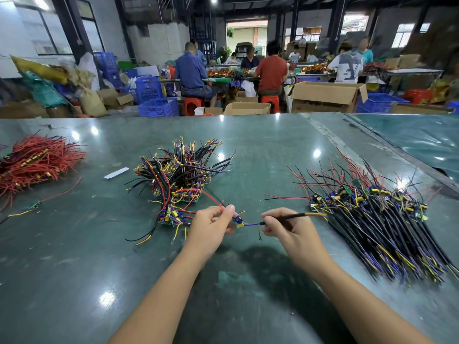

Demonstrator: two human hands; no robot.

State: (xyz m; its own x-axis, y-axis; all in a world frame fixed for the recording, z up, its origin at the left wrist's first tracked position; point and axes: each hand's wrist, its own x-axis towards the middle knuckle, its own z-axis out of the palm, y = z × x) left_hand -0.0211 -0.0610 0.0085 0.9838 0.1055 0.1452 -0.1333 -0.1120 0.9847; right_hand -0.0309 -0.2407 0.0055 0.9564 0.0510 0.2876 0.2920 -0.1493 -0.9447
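Note:
My left hand [213, 224] pinches a small circuit board with yellow and blue parts [238, 220], thumb on top. Purple and yellow wires run from the board to a black sleeved wire bundle [295, 216], which my right hand [283, 225] grips between thumb and fingers. The bundle's yellow and red ends stick out to the right. A short wire with a ring terminal [260, 239] dangles below the stretch between my hands. Both hands hover just above the green table [248, 281].
A tangled pile of wired boards [178, 175] lies ahead of my left hand. An ordered stack of wired boards [380, 219] lies on the right. Red wires [37, 162] are heaped far left, near a white strip [116, 173]. Several people sit at benches beyond the table.

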